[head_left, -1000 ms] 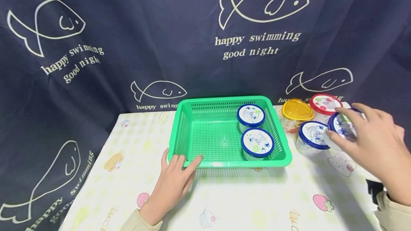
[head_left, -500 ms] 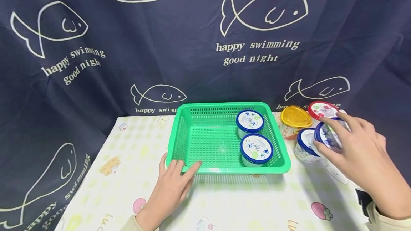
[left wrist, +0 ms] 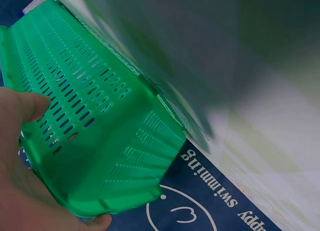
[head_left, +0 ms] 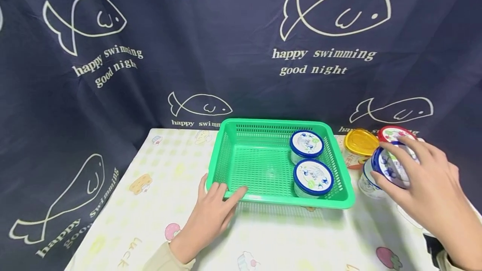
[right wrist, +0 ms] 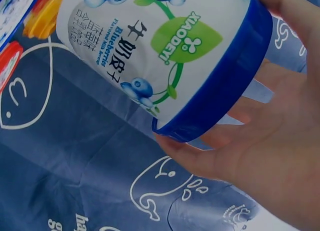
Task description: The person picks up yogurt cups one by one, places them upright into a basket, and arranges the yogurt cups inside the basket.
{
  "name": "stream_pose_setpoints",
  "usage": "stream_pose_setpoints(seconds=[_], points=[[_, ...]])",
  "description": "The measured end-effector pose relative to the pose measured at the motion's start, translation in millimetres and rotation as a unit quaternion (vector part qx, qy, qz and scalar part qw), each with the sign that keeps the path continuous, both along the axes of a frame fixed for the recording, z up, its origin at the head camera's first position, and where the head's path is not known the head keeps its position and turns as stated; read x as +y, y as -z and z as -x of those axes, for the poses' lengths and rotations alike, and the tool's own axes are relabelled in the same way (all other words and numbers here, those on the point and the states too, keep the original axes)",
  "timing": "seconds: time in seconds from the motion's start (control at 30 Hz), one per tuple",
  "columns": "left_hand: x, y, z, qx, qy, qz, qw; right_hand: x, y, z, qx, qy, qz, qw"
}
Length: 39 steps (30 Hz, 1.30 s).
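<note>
My right hand grips a white tub with a blue lid by its lid rim. In the right wrist view, the blueberry-printed tub hangs from my fingers. It is raised and overlaps another blue-lidded tub standing on the table. My left hand grips the front left corner of a green plastic basket, its fingers over the rim. In the left wrist view, the thumb lies against the basket's slotted wall. Two blue-lidded tubs, one at the back and one in front, stand inside on the right.
Right of the basket stand a yellow-lidded tub and a red-lidded tub, partly hidden by my right hand. A patterned cloth covers the table. A dark blue curtain with fish drawings hangs right behind it.
The held tub has moved left toward the basket with my right hand and now covers more of the tub beside it. My left hand stays on the basket; the head view has shifted.
</note>
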State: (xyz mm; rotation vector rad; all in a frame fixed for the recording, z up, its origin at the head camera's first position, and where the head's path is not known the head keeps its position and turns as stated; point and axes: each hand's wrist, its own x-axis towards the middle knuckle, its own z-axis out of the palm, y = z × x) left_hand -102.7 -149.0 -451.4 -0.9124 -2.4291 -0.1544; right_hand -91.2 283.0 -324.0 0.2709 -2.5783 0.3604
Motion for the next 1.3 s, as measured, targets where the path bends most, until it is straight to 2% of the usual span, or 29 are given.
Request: stream_pose_setpoints(seconds=[0.23, 0.5, 0.67, 0.97, 1.2, 1.3], points=[[5.6, 1.4, 2.5, 0.004, 0.015, -0.012, 0.9998, -3, 6.5, 0.2, 0.010, -0.018, 0.008, 0.9997], [4.1, 0.4, 2.7, 0.008, 0.014, -0.014, 0.9998, -14, 4.3, 13.4, 0.035, -0.065, -0.005, 0.9972], [1.2, 0.1, 1.2, 0.007, 0.010, -0.014, 0.9998, -26, -1.4, 24.8, 0.029, -0.083, -0.013, 0.9960], [0.2, 1.0, 2.2, 0.006, 0.010, -0.015, 0.9998, -46, -7.2, 45.5, 0.021, -0.145, -0.003, 0.9892], [-0.6, 1.1, 1.8, 0.009, 0.002, -0.013, 0.9999, -59, -8.0, 54.7, 0.001, -0.162, -0.012, 0.9868], [0.7, 0.6, 0.9, 0.000, -0.003, -0.007, 1.0000, -63, -9.1, 58.1, -0.007, -0.162, -0.021, 0.9865]])
